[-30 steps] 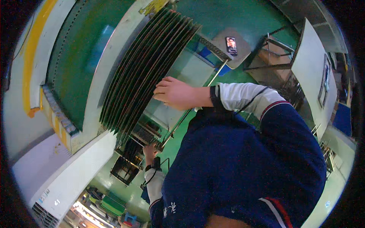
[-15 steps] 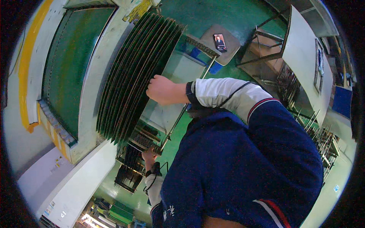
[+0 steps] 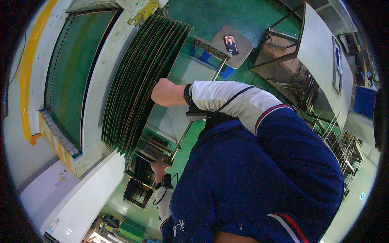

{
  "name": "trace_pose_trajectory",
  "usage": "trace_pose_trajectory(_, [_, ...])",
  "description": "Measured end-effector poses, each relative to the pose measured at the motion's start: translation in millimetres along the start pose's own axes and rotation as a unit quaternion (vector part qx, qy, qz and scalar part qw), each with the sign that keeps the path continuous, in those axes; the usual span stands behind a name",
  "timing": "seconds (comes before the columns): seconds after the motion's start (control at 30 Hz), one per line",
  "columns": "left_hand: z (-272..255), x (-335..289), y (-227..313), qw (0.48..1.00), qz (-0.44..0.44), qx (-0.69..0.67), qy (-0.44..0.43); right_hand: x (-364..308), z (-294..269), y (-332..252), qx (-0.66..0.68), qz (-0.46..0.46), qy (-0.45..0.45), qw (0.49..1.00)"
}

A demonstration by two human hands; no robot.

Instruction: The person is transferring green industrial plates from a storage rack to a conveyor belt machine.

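Head cam, looking down over person's shoulder; view strongly tilted.

Right hand (image 3: 164,92): raised, white sleeve w/ dark wrist strap, pressed against the edge of a stack of thin dark-green panels (image 3: 139,85). Fingers curled in toward the outermost panel; tips hidden behind it, so can't tell if they clamp it or just rest there.

Panels: stand on edge, fanned slightly, in a slotted rack (image 3: 156,150) on a pale cart. They sit just beside a big green-bedded machine table (image 3: 69,77).

Left hand (image 3: 159,168): low in frame, at rack's lower end, fingers wrapped on the rack frame near the comb slots. Grip looks closed, but small and partly shadowed.

Around: grey stool (image 3: 235,50) w/ a phone (image 3: 231,44) lying on it, beyond the cart. Green floor (image 3: 227,16). White bench (image 3: 320,60) w/ metal frame to the right. Yellow stripe (image 3: 26,77) at far left.
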State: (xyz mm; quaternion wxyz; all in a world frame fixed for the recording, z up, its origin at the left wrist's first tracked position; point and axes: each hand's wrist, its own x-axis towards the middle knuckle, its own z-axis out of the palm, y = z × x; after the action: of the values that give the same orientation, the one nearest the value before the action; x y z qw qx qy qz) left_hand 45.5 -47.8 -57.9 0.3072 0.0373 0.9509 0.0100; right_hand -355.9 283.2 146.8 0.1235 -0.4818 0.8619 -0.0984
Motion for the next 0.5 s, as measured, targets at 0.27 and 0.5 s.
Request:
trace_pose_trajectory(0.27, [-13, 3, 32, 0.66, -0.322, -0.677, 0.051, 2, 0, -5, -0.008, 0.006, 0.012, 1.0])
trace_pose_trajectory(0.5, [-108, -6, 83, 0.471, -0.431, -0.764, 0.096, 9, 2, -7, -0.027, 0.008, 0.027, 0.999])
